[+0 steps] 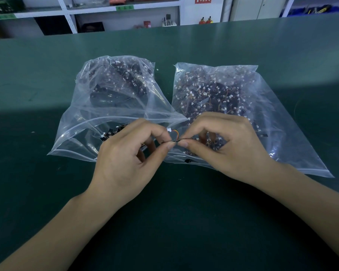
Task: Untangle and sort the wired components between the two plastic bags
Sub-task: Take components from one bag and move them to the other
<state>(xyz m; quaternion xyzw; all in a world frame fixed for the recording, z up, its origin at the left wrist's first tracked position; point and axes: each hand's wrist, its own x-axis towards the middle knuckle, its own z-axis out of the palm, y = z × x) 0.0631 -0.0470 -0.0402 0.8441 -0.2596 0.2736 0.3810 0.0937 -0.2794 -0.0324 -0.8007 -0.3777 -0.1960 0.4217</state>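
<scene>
Head view shows a green worktop (243, 202) carrying two clear zip-top plastic bags side by side, and every place below is given relative to the right bag (282, 118). That bag is packed with a dense tangle of dark wired components (207, 94) with small white connectors and orange-red leads, so most of the untangling appears to be left. The left bag (82, 114), touching the right bag's left edge, holds a smaller dark heap toward its far end and a few loose pieces near its open mouth; judged from this, sorting is under way but far from finished. Over the right bag's near-left corner, the left hand (125, 159) and the right hand (223, 145) meet fingertip to fingertip, each pinching one end of a single component (175, 136), a thin dark strip with a short loop of coloured wire and a white plug standing above it. It hangs in the air between the two bags, not yet placed in either. Far behind the right bag, on the wall, a red sign (203, 0) bears white characters too blurred to read; green shelf labels (124, 7) to its left are likewise illegible.
</scene>
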